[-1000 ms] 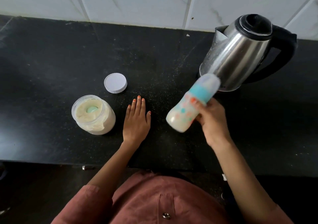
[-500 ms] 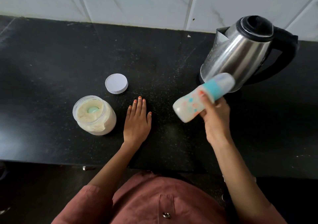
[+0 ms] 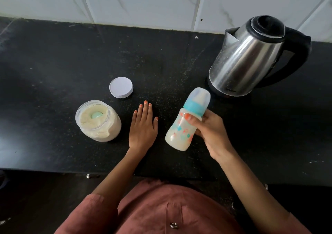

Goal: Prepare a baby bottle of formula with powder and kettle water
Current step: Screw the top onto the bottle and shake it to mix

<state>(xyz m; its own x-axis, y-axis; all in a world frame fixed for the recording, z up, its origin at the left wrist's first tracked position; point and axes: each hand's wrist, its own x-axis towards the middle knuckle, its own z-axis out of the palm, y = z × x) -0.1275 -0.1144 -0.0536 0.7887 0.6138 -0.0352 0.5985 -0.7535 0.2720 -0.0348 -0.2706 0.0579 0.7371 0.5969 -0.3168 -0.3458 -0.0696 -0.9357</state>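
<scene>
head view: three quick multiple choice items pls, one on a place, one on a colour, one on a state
1. Relative to the powder jar, the white lid lies:
A) on top of it
B) beyond it, on the counter
C) inside it

2. On the baby bottle, the collar is:
A) teal
B) red
C) black

3. The left hand:
A) grips the jar
B) rests flat on the counter
C) holds the lid

Answers:
1 B: the lid sits apart from the jar, whose mouth is open.
2 A: the collar shows teal above the pale bottle body.
3 B: its fingers are straight and the palm faces down, with nothing held.
</scene>
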